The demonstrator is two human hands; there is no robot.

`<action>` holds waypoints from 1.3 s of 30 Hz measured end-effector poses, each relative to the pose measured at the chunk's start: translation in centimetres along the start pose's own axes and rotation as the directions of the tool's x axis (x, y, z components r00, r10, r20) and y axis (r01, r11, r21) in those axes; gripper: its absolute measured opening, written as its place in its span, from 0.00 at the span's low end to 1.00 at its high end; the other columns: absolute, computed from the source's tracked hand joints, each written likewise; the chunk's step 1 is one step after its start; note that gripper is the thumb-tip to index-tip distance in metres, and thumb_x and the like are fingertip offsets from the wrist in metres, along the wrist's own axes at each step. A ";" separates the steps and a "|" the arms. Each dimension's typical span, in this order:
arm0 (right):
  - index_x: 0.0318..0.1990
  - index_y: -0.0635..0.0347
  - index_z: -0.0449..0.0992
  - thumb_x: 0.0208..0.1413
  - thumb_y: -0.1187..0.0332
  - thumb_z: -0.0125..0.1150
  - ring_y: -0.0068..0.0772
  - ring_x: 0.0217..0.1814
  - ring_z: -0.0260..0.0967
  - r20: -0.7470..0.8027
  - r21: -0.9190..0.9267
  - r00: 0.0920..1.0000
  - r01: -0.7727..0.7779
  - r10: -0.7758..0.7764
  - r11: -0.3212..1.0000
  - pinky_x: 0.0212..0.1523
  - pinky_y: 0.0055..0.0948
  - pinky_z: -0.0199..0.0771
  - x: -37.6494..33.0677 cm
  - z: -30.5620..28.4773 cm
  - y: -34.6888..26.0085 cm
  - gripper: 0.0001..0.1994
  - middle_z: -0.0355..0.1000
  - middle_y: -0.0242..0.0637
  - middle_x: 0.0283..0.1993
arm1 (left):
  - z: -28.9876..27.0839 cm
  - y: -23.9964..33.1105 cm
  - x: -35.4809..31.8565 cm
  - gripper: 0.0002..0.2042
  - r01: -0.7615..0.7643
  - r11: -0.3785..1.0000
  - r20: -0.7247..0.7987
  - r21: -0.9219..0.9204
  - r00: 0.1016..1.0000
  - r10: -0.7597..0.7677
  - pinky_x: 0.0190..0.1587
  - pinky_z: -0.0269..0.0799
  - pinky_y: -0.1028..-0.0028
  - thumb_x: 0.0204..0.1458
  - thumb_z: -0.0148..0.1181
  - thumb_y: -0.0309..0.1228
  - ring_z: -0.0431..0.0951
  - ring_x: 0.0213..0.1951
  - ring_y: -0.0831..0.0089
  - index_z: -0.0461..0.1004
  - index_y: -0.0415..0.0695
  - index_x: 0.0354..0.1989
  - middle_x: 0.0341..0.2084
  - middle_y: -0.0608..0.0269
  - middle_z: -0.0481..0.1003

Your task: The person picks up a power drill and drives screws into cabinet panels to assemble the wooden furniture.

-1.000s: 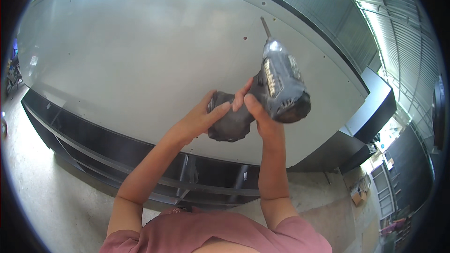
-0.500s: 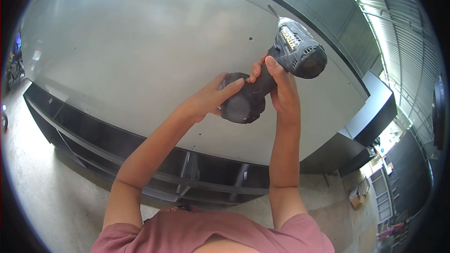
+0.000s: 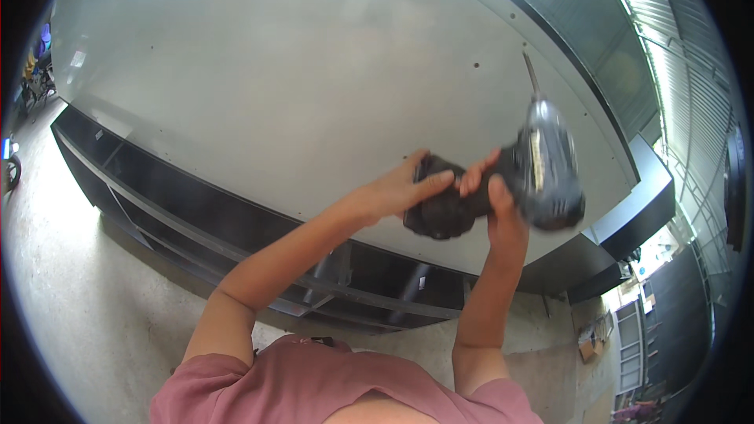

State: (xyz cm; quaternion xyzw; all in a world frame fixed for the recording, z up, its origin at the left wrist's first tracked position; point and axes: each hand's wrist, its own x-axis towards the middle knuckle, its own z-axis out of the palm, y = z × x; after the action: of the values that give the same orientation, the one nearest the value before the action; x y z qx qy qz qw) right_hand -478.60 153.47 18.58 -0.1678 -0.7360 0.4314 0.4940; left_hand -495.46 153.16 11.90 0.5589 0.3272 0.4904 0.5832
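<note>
A grey and black cordless drill (image 3: 542, 173) is held over a large pale grey panel (image 3: 259, 78), its bit (image 3: 531, 73) pointing up and away. My right hand (image 3: 495, 204) grips the drill's handle. My left hand (image 3: 400, 187) rests on the black battery pack (image 3: 436, 208) at the foot of the handle, fingers laid over its top. The drill body is blurred by motion.
The panel lies on a black metal frame (image 3: 181, 212) with open shelves beneath. Small holes dot the panel near its far edge (image 3: 510, 16). Concrete floor (image 3: 71, 283) spreads to the left. A corrugated metal wall (image 3: 691, 47) stands at the right.
The drill has swung: its head dropped lower and right, and the bit now points upward. My left hand stayed on the battery pack throughout.
</note>
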 end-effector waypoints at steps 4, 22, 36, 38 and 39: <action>0.46 0.62 0.62 0.48 0.69 0.65 0.30 0.35 0.66 0.039 -0.046 0.999 0.038 -0.036 0.998 0.42 0.34 0.68 -5.9 0.8 -0.8 0.21 0.66 0.39 0.31 | 2.3 -2.5 -2.1 0.47 0.061 0.998 0.043 0.027 0.997 -0.062 0.44 0.71 0.63 0.49 0.53 0.60 0.66 0.54 0.52 0.41 0.39 0.67 0.55 0.37 0.60; 0.44 0.62 0.63 0.45 0.78 0.63 0.27 0.34 0.67 -0.338 0.107 0.762 -0.552 0.552 0.827 0.41 0.31 0.71 -22.0 8.3 1.0 0.19 0.65 0.33 0.30 | 6.4 -14.4 -15.9 0.47 0.662 0.741 0.285 -0.116 0.737 -0.614 0.47 0.71 0.54 0.46 0.48 0.66 0.64 0.57 0.50 0.44 0.45 0.67 0.59 0.44 0.56; 0.46 0.61 0.66 0.51 0.68 0.62 0.31 0.35 0.67 -0.303 0.356 0.737 -0.501 0.605 0.789 0.42 0.35 0.70 -29.4 26.8 11.2 0.17 0.67 0.37 0.31 | -7.1 -21.4 -31.3 0.49 0.731 0.680 0.214 -0.055 0.674 -0.707 0.49 0.69 0.49 0.45 0.47 0.68 0.60 0.60 0.48 0.45 0.41 0.65 0.61 0.43 0.55; 0.46 0.61 0.66 0.51 0.68 0.62 0.31 0.35 0.67 -0.285 0.364 0.748 -0.494 0.600 0.789 0.42 0.35 0.70 -28.7 28.5 10.4 0.16 0.67 0.37 0.31 | -8.1 -20.4 -33.0 0.49 0.724 0.687 0.195 -0.068 0.685 -0.702 0.49 0.69 0.50 0.45 0.47 0.67 0.60 0.60 0.48 0.44 0.40 0.66 0.61 0.43 0.54; 0.45 0.61 0.66 0.51 0.67 0.62 0.31 0.35 0.67 -0.267 0.371 0.753 -0.496 0.602 0.785 0.43 0.35 0.70 -28.3 29.3 10.1 0.16 0.67 0.37 0.31 | -8.7 -20.1 -33.5 0.49 0.719 0.689 0.180 -0.089 0.692 -0.699 0.49 0.70 0.51 0.46 0.47 0.67 0.60 0.60 0.48 0.43 0.40 0.66 0.61 0.43 0.54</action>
State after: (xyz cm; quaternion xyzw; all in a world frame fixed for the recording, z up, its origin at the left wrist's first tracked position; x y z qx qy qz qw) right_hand -493.10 126.43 -10.03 -0.3860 -0.4778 0.6170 0.4920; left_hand -509.59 126.76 -14.59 0.3736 0.4403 0.2121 0.7884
